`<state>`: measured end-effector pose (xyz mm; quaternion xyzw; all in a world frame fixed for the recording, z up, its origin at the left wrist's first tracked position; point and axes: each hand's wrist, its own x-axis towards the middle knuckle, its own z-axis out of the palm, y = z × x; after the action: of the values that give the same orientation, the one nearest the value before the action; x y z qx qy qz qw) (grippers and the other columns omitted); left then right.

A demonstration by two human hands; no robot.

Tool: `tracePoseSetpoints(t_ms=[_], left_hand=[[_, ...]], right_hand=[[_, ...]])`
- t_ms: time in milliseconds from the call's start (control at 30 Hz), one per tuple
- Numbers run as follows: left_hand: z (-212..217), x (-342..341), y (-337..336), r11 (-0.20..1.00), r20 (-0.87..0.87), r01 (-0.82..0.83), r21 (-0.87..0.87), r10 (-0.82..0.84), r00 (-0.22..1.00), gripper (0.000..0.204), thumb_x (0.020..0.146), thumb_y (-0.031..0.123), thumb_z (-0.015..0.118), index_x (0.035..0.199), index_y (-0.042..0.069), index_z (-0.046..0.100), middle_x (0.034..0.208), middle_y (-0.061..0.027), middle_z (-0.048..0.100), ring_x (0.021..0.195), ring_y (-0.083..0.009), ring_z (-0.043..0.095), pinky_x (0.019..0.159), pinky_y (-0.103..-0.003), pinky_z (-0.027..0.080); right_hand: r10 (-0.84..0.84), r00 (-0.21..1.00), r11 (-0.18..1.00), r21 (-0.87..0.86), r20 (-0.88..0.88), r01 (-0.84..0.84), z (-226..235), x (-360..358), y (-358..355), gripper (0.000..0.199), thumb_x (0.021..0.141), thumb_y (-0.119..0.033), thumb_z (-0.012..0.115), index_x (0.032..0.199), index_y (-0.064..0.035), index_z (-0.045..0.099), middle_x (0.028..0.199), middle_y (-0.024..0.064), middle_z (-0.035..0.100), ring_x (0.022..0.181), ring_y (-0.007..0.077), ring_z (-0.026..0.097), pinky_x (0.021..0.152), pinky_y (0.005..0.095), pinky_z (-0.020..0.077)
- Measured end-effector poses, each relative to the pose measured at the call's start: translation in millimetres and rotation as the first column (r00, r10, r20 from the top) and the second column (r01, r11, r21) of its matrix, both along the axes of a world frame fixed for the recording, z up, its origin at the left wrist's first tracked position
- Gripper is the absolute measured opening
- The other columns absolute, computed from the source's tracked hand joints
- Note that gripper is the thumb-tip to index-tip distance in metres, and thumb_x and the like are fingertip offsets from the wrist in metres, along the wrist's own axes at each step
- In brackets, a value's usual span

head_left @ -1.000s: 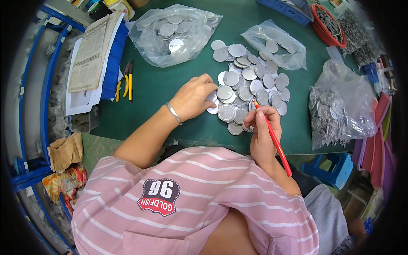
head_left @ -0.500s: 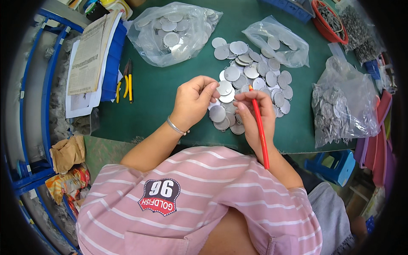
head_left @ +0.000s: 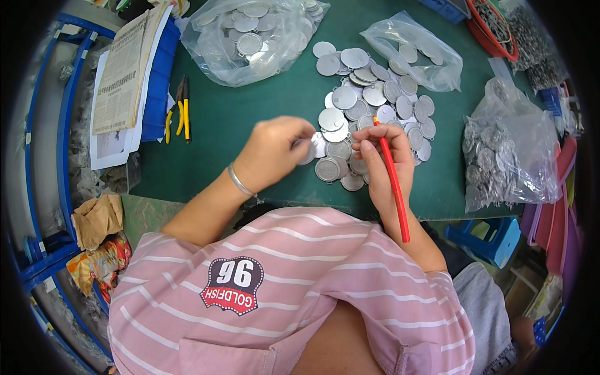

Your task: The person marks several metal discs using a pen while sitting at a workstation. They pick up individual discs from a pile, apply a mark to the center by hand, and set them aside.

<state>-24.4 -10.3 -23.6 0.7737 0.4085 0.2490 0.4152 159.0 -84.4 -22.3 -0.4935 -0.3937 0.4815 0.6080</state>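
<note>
**Q:** Silver-grey metal discs fill the middle of the view. What does each hand do with them?

**A:** Left hand [head_left: 273, 152]: fingers curled closed, pinching one round metal disc [head_left: 307, 152] at its rim, just left of the loose disc pile [head_left: 369, 119]. Right hand [head_left: 382, 164]: closed around a red pencil-like stick [head_left: 392, 181], tip up, touching the pile at its centre; the shaft runs down along the wrist. Which disc the tip meets cannot be told, since the discs overlap there.

**Q:** Where do the edges lie, and how much room is open?

**A:** Both hands rest over a green table mat [head_left: 219, 125]; its near edge runs just below the wrists, against the person's pink striped shirt [head_left: 294, 281]. Bare mat lies to the left of the left hand, reaching yellow-handled pliers [head_left: 177, 112] and a blue tray stacked with papers [head_left: 128, 75] at the left border. Behind the pile, a clear bag of discs [head_left: 250, 34] sits upper left and a second, flatter bag [head_left: 415, 50] upper right, touching the pile. To the right, past a narrow strip of mat, a fuller bag of small metal parts [head_left: 509, 150] stands at the mat's right edge. A red basket [head_left: 494, 28] occupies the far right corner.
</note>
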Motion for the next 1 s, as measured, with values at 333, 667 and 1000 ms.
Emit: tracePoseSetpoints(t_ms=[333, 667, 1000], left_hand=[[9, 24, -6, 0.827, 0.497, -0.062, -0.559, 0.395, 0.773, 0.018, 0.077, 0.003, 0.067, 0.091, -0.004, 0.058, 0.081, -0.0074, 0.062, 0.066, -0.0098, 0.058, 0.060, -0.022, 0.049], [20, 27, -5, 0.615, 0.411, 0.046, -0.787, 0.468, 0.782, 0.017, 0.081, 0.007, 0.063, 0.092, -0.003, 0.055, 0.074, -0.0072, 0.061, 0.056, -0.0101, 0.058, 0.048, -0.022, 0.049], [22, 23, -2, 0.564, 0.445, 0.107, -0.819, 0.506, 0.739, 0.018, 0.081, 0.009, 0.064, 0.091, -0.002, 0.053, 0.072, -0.0052, 0.059, 0.056, -0.0098, 0.058, 0.051, -0.022, 0.051]], right_hand=[[0.037, 0.997, 0.997, -0.066, -0.072, -0.042, 8, -9, 4, 0.018, 0.081, 0.003, 0.059, 0.093, -0.0015, 0.048, 0.085, 0.0055, 0.056, 0.069, 0.0096, 0.058, 0.062, 0.0205, 0.0488], [-0.152, 0.985, 0.988, 0.002, 0.081, 0.152, 16, -8, 4, 0.024, 0.091, -0.011, 0.047, 0.111, 0.0018, 0.052, 0.088, 0.0071, 0.056, 0.079, 0.0113, 0.054, 0.072, 0.0246, 0.0449], [-0.216, 0.914, 0.854, 0.520, 0.344, 0.006, 3, 5, -3, 0.004, 0.081, -0.001, 0.053, 0.081, -0.0023, 0.049, 0.070, 0.0076, 0.056, 0.066, 0.0181, 0.049, 0.065, 0.0303, 0.0384]])
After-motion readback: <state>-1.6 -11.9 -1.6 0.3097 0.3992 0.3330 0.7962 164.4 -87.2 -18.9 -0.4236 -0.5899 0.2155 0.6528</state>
